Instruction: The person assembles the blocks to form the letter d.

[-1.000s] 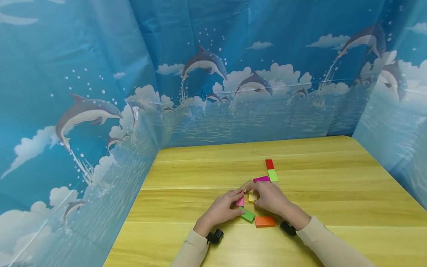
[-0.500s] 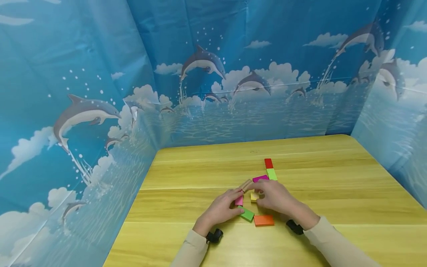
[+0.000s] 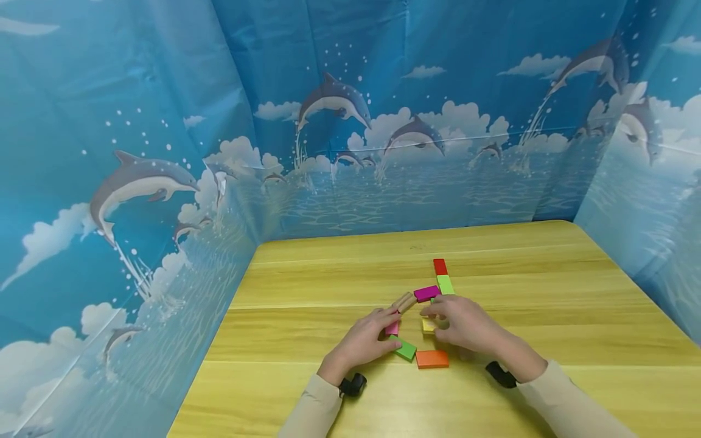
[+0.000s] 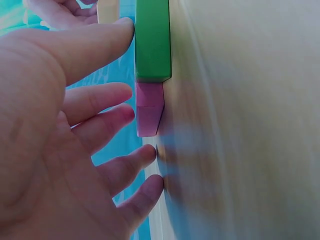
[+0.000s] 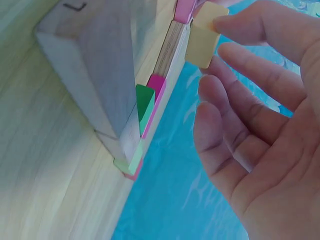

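Note:
In the head view my right hand [image 3: 471, 325] pinches a yellow block [image 3: 428, 326] between thumb and fingers. The right wrist view shows this yellow block [image 5: 200, 47] at the fingertips. My left hand [image 3: 364, 340] rests beside a pink block [image 3: 392, 328] and a green block [image 3: 405, 350]. The left wrist view has the thumb at the green block [image 4: 153, 45], with loosely extended fingers near the pink block [image 4: 149, 112]. An orange block [image 3: 432, 359] lies right of the green one. Wooden pieces [image 3: 403, 302] and a magenta block [image 3: 427, 294] lie beyond the hands.
Behind the right hand, a lime block [image 3: 446, 285] and a red block [image 3: 440, 266] form a line. A pale block [image 5: 90, 65] looms large in the right wrist view, with a darker green block [image 5: 145, 102] past it. A dolphin-print curtain [image 3: 350, 182] surrounds the wooden table [image 3: 306, 274].
My right hand has moved right, away from the wooden pieces, carrying the yellow block with it. More of the magenta block now shows. The left hand stays almost in place.

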A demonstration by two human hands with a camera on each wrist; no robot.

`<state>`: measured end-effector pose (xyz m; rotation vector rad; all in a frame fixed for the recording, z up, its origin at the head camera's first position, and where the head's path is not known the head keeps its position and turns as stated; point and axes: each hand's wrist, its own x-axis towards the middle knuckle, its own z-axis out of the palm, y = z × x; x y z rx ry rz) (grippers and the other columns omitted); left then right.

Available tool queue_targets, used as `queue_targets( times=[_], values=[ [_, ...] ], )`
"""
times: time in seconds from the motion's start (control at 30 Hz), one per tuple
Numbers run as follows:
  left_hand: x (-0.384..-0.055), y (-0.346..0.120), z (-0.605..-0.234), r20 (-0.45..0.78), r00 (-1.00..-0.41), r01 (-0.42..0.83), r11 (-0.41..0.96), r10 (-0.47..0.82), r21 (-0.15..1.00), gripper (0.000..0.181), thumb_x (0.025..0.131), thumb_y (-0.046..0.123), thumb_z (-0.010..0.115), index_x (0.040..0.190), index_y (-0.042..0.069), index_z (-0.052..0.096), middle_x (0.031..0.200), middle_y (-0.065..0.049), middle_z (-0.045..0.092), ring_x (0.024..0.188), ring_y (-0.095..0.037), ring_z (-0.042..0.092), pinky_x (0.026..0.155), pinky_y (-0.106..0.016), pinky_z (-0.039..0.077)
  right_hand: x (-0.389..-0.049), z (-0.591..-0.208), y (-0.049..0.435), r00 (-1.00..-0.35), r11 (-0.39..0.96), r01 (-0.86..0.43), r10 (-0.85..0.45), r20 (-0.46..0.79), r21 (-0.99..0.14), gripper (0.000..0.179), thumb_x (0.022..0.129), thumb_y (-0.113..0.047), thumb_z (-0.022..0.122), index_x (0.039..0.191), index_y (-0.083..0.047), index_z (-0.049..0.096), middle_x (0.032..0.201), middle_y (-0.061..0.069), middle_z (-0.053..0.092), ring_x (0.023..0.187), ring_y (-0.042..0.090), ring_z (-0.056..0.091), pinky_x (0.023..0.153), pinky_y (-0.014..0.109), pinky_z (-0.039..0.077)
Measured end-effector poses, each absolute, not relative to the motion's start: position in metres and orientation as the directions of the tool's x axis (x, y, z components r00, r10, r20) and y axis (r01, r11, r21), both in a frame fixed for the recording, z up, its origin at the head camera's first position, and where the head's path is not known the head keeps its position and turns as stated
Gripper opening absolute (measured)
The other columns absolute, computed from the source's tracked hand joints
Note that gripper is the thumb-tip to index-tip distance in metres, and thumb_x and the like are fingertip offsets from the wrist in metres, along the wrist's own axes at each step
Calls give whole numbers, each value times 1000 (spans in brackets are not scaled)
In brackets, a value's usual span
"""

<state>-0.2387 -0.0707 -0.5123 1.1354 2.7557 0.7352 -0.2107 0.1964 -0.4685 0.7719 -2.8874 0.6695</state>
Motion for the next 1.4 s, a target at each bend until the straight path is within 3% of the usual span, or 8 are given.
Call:
queue_targets(
  times=[0.27,0.47,0.87,1.4],
  values=[
    [-234,-70,-509,98,-724,640,611,683,467,62,99,42,64,152,16,47,160,0,36,145,-29,35,113,-54,34,-203,-474,209,-837,765,-547,-509,201,-339,36,78,-13,80,114,-15,78,96,-10,62,77,9,51,65,26,46],
    [-234,-70,-511,100,-724,641,613,682,461,62,99,44,64,152,17,48,159,0,37,144,-26,36,111,-52,36,-198,-476,217,-809,741,-587,-542,226,-326,36,77,-10,79,113,-13,78,99,-7,64,83,13,58,66,27,47],
    [-236,-69,-512,96,-728,634,613,679,471,61,99,43,63,152,18,47,160,1,37,146,-28,33,112,-53,35,-190,-479,228,-763,704,-647,-602,236,-293,33,75,-5,78,107,-15,79,90,-9,61,68,3,42,58,22,39],
    [-237,-68,-510,109,-720,648,607,685,461,58,99,42,64,150,17,51,159,1,37,146,-30,34,112,-52,36,-181,-475,234,-739,691,-673,-627,246,-263,34,73,-5,79,104,-18,79,94,-10,63,74,3,45,62,23,44]
  ],
)
